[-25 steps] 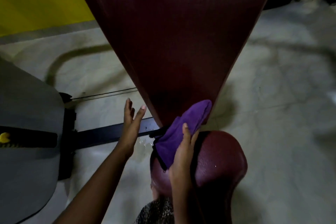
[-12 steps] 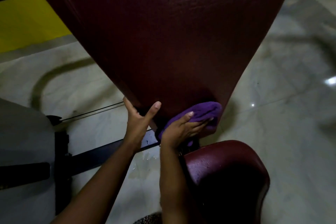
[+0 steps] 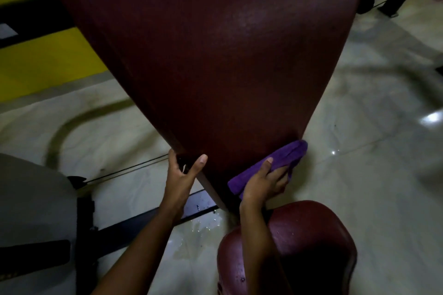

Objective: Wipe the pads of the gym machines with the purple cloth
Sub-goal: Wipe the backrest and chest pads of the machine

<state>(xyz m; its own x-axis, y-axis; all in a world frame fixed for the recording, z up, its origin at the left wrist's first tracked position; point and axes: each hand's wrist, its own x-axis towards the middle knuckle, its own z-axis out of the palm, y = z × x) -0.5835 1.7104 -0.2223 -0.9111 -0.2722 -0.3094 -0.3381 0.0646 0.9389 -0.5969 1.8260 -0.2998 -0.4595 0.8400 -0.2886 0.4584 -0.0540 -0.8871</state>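
A second ago our right hand (image 3: 263, 182) held the folded purple cloth (image 3: 285, 155) low in the gap above the rounded maroon seat pad (image 3: 311, 235). Since then we have lifted it onto the narrow bottom end of the long maroon padded backrest (image 3: 215, 55) and swept it to the right edge, where its tip now pokes past the side. Our left hand (image 3: 179, 175), open beside the backrest before, now grips its lower left edge, thumb on the front.

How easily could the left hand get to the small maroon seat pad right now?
Probably not easily. The left hand grips the edge of the back pad, and the right forearm crosses the near side of the seat pad, so it would have to let go and reach round.
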